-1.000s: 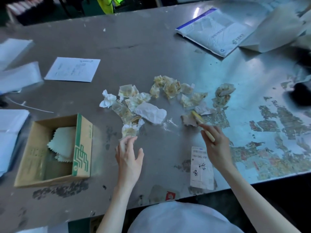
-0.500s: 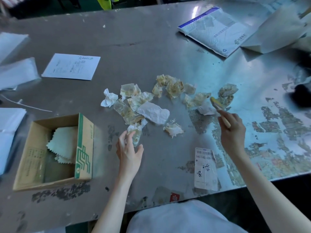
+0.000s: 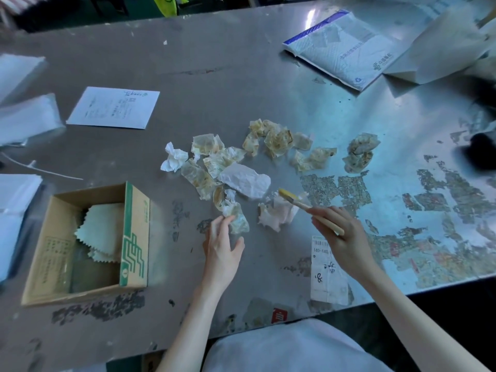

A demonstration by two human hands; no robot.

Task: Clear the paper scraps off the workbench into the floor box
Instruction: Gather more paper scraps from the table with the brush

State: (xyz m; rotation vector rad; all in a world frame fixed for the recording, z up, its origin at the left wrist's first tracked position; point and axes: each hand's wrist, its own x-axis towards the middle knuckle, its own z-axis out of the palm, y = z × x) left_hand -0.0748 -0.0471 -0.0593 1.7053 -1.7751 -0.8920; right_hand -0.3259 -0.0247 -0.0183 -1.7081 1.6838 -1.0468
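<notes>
Several crumpled paper scraps, yellowish and white, lie scattered mid-bench, with more to the right. My left hand is open, its fingertips touching the nearest scrap. My right hand grips a small wooden-handled brush. The brush's yellow bristles rest on a pale pinkish scrap. An open cardboard box with green print stands on the bench at the left, holding pale zigzag-edged cloths.
A white printed sheet lies at the back left and a mailer bag at the back right. A label slip sits by the front edge under my right wrist. Stacks of white paper line the left side.
My right hand swung the brush from the right-hand scraps back left and nearer, onto the pale scrap. My left hand stayed at the nearest scrap, fingers spread a little.
</notes>
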